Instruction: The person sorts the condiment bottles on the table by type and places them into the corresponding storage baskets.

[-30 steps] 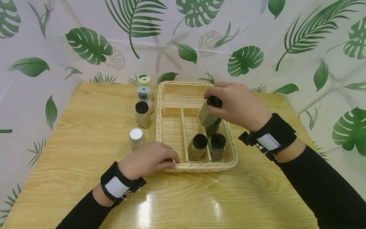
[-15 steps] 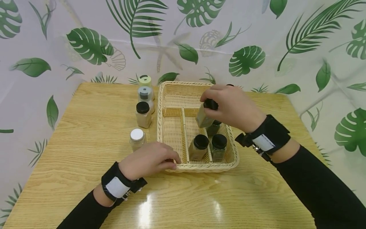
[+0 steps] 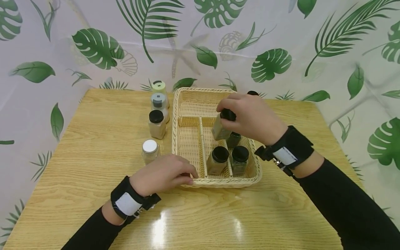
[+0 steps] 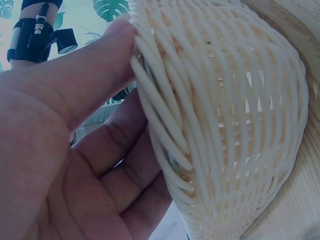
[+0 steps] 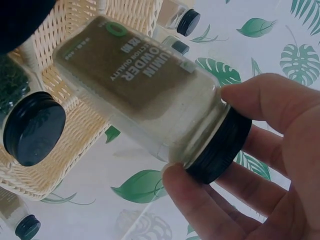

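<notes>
My right hand (image 3: 254, 118) holds a spice jar (image 3: 220, 129) by its black lid, over the middle of the wicker basket (image 3: 225, 182). In the right wrist view the jar is tilted, half filled with brownish powder, and its label partly reads "UMIN POWDER". My left hand (image 3: 164, 175) grips the basket's near left rim; the left wrist view shows the thumb outside the rim (image 4: 160, 115) and fingers inside. A jar of brownish powder (image 3: 217, 161) stands in the middle compartment. Two jars of dark green contents, one in front (image 3: 239, 161) and one behind (image 3: 233, 139), stand in the right compartment.
Left of the basket, several containers stand on the wooden table (image 3: 103, 139): a white-lidded jar (image 3: 150, 151), a black-lidded jar (image 3: 157, 125), a blue-grey-lidded one (image 3: 158, 101) and a yellow-green-lidded one (image 3: 159, 87). Another black lid (image 3: 252, 93) shows behind my right hand.
My right hand has shifted left and slightly down with the jar, from above the right divider toward the middle compartment. A black lid behind it has come into sight. My left hand stays put.
</notes>
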`<state>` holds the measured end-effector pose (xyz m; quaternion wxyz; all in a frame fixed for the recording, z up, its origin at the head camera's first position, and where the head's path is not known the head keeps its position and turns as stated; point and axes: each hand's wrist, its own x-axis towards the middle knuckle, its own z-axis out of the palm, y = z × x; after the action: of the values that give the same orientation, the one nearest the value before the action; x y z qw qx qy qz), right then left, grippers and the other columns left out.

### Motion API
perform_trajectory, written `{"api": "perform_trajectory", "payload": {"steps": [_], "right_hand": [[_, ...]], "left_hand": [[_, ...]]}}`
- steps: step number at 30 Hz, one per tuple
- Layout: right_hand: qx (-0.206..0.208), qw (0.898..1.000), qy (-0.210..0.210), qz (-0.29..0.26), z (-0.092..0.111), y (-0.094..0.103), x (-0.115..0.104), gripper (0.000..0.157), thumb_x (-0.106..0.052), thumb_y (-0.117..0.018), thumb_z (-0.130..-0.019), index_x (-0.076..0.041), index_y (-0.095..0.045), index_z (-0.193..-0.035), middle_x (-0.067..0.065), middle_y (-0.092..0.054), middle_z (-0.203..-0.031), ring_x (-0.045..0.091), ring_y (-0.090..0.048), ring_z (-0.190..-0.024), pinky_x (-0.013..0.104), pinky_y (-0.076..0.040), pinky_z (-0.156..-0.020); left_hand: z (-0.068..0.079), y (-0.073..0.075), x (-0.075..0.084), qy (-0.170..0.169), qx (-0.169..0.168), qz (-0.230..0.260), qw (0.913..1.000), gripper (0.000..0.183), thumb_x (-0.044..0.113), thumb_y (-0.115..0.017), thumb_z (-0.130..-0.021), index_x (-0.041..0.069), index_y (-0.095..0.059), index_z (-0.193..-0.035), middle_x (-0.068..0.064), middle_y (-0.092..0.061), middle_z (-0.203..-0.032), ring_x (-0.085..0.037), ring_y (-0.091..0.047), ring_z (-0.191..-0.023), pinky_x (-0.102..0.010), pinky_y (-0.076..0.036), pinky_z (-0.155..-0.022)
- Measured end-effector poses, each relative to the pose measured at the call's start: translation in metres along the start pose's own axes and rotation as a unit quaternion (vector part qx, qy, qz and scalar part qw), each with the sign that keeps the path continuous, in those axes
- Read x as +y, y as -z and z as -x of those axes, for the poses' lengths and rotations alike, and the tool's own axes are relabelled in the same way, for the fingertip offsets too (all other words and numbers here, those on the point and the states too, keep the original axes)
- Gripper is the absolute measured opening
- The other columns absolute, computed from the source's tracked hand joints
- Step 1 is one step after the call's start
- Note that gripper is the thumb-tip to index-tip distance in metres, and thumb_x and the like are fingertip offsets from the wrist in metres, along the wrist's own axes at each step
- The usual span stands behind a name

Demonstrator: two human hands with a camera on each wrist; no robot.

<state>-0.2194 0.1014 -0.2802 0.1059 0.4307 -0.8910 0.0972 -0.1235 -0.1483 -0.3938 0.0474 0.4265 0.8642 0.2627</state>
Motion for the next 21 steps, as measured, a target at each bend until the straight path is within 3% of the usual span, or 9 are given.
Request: {"api": "perform_trajectory", "payload": {"steps": [21], "right_hand": [[-0.004, 1.000, -0.008, 0.004, -0.0007, -0.0079, 0.0004, 0.017, -0.021, -0.071, -0.090, -0.011, -0.071, -0.104, 0.004, -0.068, -0.100, 0.014, -0.058, -0.068, 0.031, -0.048, -0.061]], "left_hand": [[-0.0003, 0.0021, 0.0015, 0.003, -0.004, 0.008, 1.0000, 0.009, 0.028, -0.067, -0.096, 0.022, -0.074, -0.098, 0.012, -0.069, -0.092, 0.001, -0.058, -0.078, -0.021, -0.050, -0.072]]}}
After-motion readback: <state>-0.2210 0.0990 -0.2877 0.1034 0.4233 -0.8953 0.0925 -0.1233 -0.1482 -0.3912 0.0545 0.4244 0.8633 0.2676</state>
